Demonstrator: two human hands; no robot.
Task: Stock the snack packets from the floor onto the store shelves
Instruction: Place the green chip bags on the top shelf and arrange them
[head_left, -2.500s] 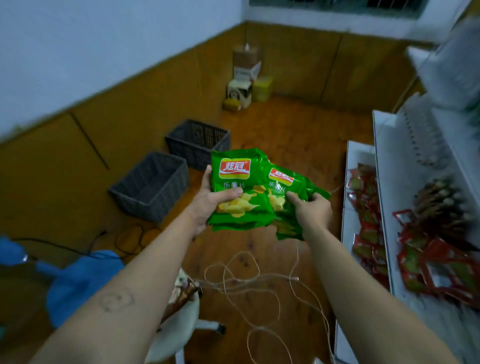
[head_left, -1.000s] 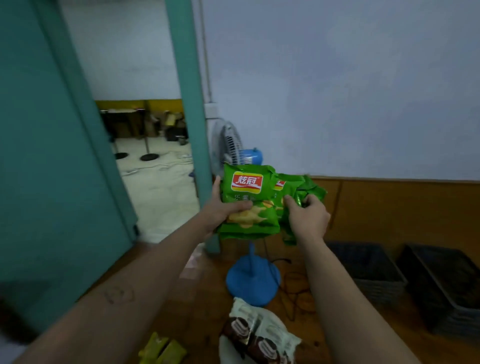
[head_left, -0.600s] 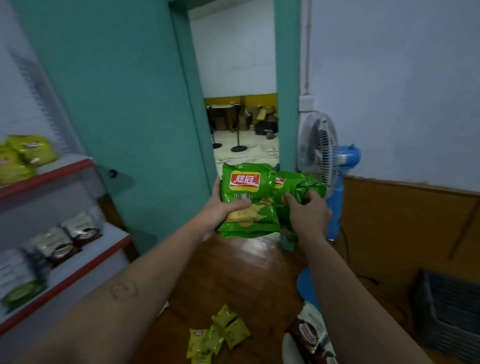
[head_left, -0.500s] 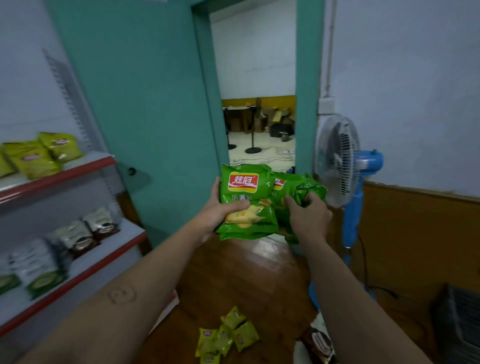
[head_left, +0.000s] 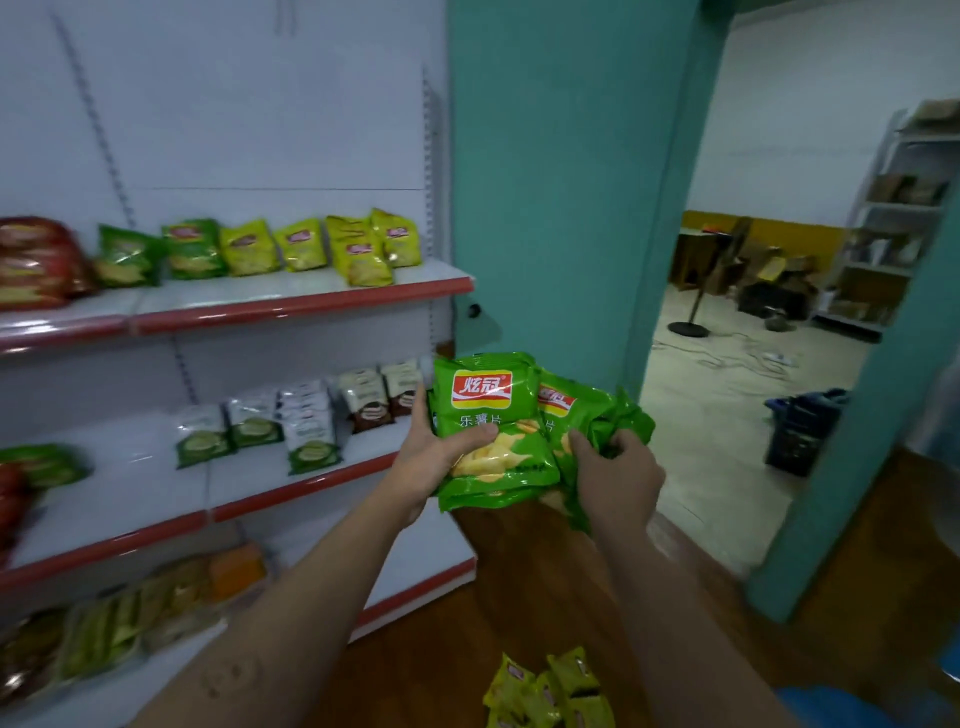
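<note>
Turning left, we now face the shelves (head_left: 301, 304), holding the packets (head_left: 493, 415) just beside the middle one, our left hand (head_left: 436, 462) curled round the front stack, our right hand (head_left: 618, 478) clenched on the crumpled rest.

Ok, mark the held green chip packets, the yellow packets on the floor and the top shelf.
green chip packets (head_left: 514, 415), head view, front packet's printed face
yellow packets (head_left: 548, 693), head view, middle of the floor pile
top shelf (head_left: 301, 306), head view, red front edge

Snack packets (head_left: 358, 254) on red-edged shelves (head_left: 301, 307)
</note>
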